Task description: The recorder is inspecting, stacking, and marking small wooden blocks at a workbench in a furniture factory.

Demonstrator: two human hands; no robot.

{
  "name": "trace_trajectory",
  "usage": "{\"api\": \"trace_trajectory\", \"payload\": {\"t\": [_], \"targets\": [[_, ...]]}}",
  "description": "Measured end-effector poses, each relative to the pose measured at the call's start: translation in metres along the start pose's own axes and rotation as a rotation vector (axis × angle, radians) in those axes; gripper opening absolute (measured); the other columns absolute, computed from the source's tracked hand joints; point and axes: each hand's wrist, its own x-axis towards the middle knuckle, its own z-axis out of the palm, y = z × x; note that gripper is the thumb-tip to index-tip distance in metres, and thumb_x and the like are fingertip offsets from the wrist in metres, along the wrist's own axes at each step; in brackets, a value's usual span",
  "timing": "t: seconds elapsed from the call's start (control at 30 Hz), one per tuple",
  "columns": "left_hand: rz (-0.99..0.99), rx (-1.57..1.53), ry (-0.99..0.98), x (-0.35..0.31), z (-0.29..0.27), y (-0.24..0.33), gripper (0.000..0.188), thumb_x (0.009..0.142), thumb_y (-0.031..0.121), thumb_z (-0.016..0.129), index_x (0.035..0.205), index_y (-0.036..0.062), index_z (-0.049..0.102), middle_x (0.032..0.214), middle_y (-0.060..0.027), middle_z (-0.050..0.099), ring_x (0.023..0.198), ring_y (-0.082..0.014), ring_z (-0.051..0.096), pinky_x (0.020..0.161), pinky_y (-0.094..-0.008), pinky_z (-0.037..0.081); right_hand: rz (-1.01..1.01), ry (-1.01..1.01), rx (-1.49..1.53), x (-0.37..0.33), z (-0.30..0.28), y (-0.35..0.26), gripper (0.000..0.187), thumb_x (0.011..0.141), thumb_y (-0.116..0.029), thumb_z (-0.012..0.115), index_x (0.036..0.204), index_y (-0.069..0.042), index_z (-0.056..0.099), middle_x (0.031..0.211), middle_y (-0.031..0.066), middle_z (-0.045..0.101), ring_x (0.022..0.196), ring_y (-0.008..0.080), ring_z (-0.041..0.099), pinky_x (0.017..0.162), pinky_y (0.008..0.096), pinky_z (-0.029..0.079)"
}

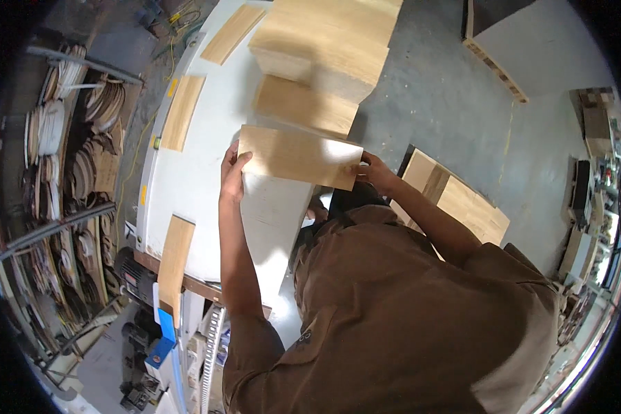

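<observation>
A flat rectangular wooden board [293, 155] with pale grain is held up by its two short ends above the edge of a white work table [217, 148]. My left hand [233, 174] is closed on its left end, thumb on the near face. At the right end, my right hand [376, 174] grips the lower corner, its fingers partly behind the wood. Just beyond the held piece lies another wooden board [303, 103], beside a large stack of boards [324, 41] on the table.
Single wooden strips lie along the table's left side, one [183, 114] midway and another [176, 255] at the near corner. More boards [462, 207] are stacked low on my right. Shelves with rolls of edging [83, 152] stand far left. A grey panel [538, 48] is at the upper right.
</observation>
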Motion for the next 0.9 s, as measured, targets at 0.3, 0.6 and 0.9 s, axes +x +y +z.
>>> {"api": "trace_trajectory", "payload": {"t": [0.3,0.6,0.9], "targets": [[-0.115,-0.011,0.071,0.077,0.043,0.028,0.083,0.093,0.027,0.082,0.157,-0.0058,0.041,0.141,-0.0162,0.062,0.133,-0.0253,0.055,0.117,-0.0350,0.039,0.078,0.041,0.196,0.036,-0.020,-0.032,0.062,0.096,-0.024,0.079,0.146,0.001,0.052,0.133,0.0129,0.066,0.121,0.0275,0.066,0.107,0.0468,0.055],[-0.118,-0.460,0.288,0.015,0.171,-0.001,0.084,0.105,0.058,0.060,0.166,0.0086,0.030,0.162,-0.0139,0.041,0.147,-0.0298,0.042,0.122,-0.0453,0.034,0.184,0.140,0.228,0.052,-0.022,-0.025,0.057,0.095,-0.022,0.081,0.142,0.001,0.058,0.134,0.0115,0.065,0.117,0.0254,0.066,0.099,0.0430,0.056],[-0.073,-0.470,0.298,0.059,0.195,0.010,0.084,0.107,0.066,0.043,0.164,0.0062,0.030,0.162,-0.0158,0.041,0.149,-0.0317,0.039,0.125,-0.0463,0.031,0.174,0.040,0.290,0.065,-0.013,-0.084,0.062,0.099,-0.027,0.076,0.152,-0.006,0.051,0.146,0.0086,0.060,0.136,0.0225,0.051,0.114,0.0419,0.039]]}}
